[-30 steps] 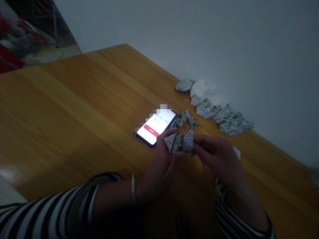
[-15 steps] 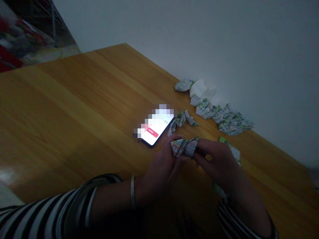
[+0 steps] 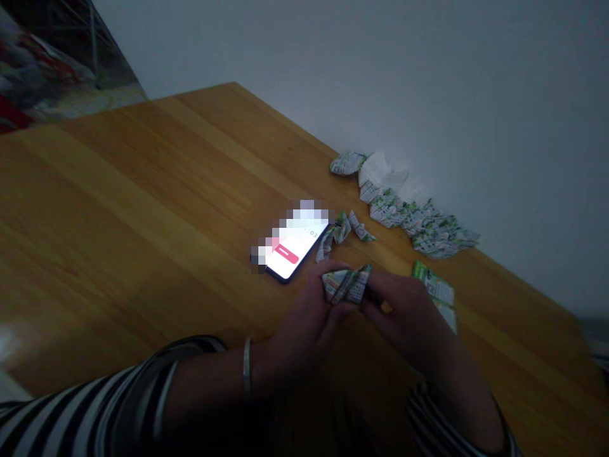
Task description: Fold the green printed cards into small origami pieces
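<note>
Both hands pinch a small folded piece of printed paper [image 3: 346,285] just above the wooden table [image 3: 143,209]. My left hand [image 3: 304,324] grips its left end with thumb and fingers closed; a thin bangle circles that wrist. My right hand [image 3: 409,314] holds the right end, fingers closed on it. The paper is creased into narrow folds.
A lit phone [image 3: 292,247] lies on the table just beyond my hands. Two small folded papers [image 3: 345,230] sit beside it. A row of several folded papers [image 3: 409,212] runs along the wall. Flat printed sheets [image 3: 435,289] lie to the right.
The folded paper has been squeezed flatter and narrower between my hands, which moved slightly lower and closer together. The view shifted a little left.
</note>
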Demonstrator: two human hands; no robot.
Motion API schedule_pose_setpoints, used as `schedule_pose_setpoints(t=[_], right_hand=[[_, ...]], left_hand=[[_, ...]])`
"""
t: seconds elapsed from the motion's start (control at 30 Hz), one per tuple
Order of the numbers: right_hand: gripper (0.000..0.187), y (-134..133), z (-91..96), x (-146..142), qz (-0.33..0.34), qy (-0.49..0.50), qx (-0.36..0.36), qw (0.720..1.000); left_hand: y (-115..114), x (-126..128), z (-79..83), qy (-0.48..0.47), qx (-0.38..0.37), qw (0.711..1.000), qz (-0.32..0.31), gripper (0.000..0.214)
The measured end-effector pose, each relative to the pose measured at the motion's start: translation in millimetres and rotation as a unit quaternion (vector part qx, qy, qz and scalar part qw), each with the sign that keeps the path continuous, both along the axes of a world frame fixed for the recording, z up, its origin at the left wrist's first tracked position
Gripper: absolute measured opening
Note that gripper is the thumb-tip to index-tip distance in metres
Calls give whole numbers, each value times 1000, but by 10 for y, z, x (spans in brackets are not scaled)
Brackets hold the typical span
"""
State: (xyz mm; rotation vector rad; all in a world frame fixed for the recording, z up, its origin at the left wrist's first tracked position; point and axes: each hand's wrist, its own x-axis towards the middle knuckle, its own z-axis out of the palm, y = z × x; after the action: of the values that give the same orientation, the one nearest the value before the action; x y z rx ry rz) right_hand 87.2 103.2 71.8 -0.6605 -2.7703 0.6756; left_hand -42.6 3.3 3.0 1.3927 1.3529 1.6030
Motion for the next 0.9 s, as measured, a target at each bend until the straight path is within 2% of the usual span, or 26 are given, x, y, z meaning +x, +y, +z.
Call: schedule_pose_setpoints(t=[0.13, 0.27, 0.37, 0.47, 0.57, 0.73, 0.9], right_hand=[[20, 40, 37, 41, 4, 6, -52, 999], [17, 46, 41, 31, -22, 22, -100, 994], [16, 27, 69, 12, -34, 30, -88, 995], [17, 10, 101, 16, -40, 28, -90, 995], [16, -9, 104, 25, -43, 32, -91, 994], [16, -63, 64, -34, -52, 12, -51, 997], [14, -92, 1, -111, -56, -18, -52, 997]], left_hand=[[28, -29, 18, 44, 48, 996, -53, 32], [20, -20, 29, -23, 29, 999, -39, 37], [3, 8, 16, -99, 10, 994, -37, 38], [0, 27, 1, -124, 25, 990, -61, 40], [11, 25, -10, -116, 39, 990, -71, 42], [32, 8, -46, -65, 18, 996, -61, 42], [30, 28, -66, -25, 8, 998, -51, 48]])
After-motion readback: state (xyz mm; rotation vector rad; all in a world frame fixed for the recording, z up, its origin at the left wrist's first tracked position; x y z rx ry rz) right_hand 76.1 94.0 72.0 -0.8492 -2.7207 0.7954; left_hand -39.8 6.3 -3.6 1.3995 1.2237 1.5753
